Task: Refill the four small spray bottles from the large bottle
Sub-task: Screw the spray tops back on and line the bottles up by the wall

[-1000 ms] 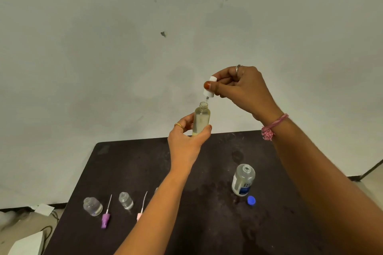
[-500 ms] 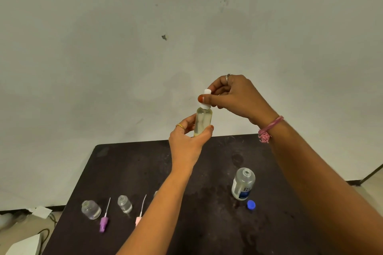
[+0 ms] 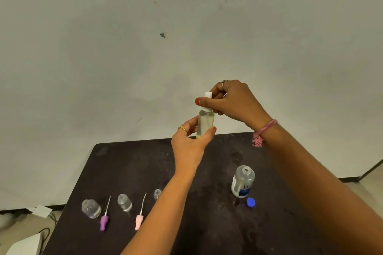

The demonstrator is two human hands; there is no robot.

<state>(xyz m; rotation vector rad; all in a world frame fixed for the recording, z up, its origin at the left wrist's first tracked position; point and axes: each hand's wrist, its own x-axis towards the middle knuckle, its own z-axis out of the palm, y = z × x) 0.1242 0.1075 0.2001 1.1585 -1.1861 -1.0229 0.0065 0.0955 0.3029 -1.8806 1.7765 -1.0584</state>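
Note:
My left hand (image 3: 189,143) grips a small clear spray bottle (image 3: 205,123) of pale liquid, held upright above the far edge of the dark table (image 3: 207,223). My right hand (image 3: 232,101) pinches the white spray head (image 3: 207,99), which sits on the bottle's neck. The large bottle (image 3: 243,181) stands uncapped at the right, its blue cap (image 3: 251,202) lying beside it. Two small uncapped bottles, one at the far left (image 3: 91,208) and one further right (image 3: 124,202), stand on the table. A third (image 3: 157,193) is partly hidden behind my left forearm.
A purple spray head (image 3: 103,221) and a pink spray head (image 3: 139,219), each with a thin tube, lie between the small bottles. A plain wall rises behind the table. White objects and a cable lie on the floor at the lower left (image 3: 27,242).
My right hand lowered the white spray head from above the bottle into its neck. Both hands and the bottle drifted slightly lower in view.

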